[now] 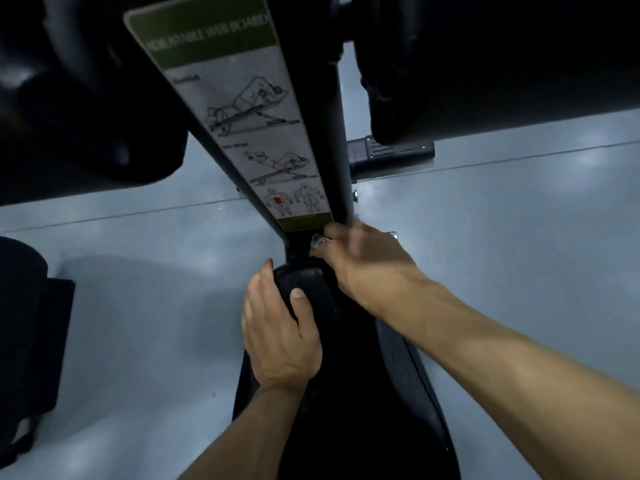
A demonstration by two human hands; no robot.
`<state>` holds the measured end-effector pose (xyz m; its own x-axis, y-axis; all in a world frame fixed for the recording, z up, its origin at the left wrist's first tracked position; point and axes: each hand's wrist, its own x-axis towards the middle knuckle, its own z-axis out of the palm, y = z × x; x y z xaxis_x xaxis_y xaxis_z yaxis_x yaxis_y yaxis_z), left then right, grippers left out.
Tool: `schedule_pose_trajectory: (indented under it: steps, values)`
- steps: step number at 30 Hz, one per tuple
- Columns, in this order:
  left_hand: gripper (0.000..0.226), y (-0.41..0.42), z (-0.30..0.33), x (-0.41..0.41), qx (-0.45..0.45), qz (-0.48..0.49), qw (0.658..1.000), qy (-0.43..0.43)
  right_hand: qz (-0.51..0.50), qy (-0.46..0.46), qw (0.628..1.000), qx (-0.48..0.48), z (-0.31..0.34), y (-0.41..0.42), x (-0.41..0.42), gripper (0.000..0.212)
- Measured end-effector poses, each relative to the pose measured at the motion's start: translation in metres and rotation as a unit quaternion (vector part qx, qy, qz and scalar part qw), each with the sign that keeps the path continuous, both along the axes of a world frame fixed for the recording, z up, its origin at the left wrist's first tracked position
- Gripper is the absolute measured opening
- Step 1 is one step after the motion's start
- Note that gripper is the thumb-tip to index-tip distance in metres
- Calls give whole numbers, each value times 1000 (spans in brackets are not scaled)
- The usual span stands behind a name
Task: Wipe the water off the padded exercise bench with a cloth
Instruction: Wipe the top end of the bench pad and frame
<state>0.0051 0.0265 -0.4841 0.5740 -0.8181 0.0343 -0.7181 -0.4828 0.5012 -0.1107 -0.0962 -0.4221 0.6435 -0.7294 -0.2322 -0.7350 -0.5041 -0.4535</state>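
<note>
Black bench pad (332,341): left hand (277,336) grips edge.

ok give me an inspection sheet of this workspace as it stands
surface: black bench pad, narrow end in view; no water discernible in the dim light
job's things: small pale cloth, bunched at the pad's end
clutter: nothing seen
grippers: left hand grips the pad's edge, thumb on top; right hand, blurred, holds the cloth
cables: nothing seen
surroundings: instruction label on the frame, black rollers above, grey floor
</note>
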Motion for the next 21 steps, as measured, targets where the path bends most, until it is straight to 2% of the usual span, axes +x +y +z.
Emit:
schedule_pose_trajectory:
  steps: [3,7,9,12,15,18,21]
  values:
    - [64,0,3,-1,7,2,1000,4,-125,32,988,80,-7,-12,-18,41]
    - [63,-1,5,-3,5,0,1000,3,-245,37,961,122,-38,-16,-53,19]
    - [62,-1,5,-3,0,-1,1000,2,-291,-23,950,112,-47,-16,-62,20]
    - [63,-1,5,-3,2,-3,1000,-3,-339,-133,926,99,-44,-17,-59,35]
    - [64,-1,5,-3,2,-4,1000,-12,-331,-250,908,54,-41,-22,-42,42]
    - [64,-1,3,-3,-3,-1,1000,-16,-298,-318,900,-25,-39,-35,-32,42]
    - [63,-1,3,-3,-9,-3,1000,-13,-269,-283,919,-45,-28,-66,-22,57]
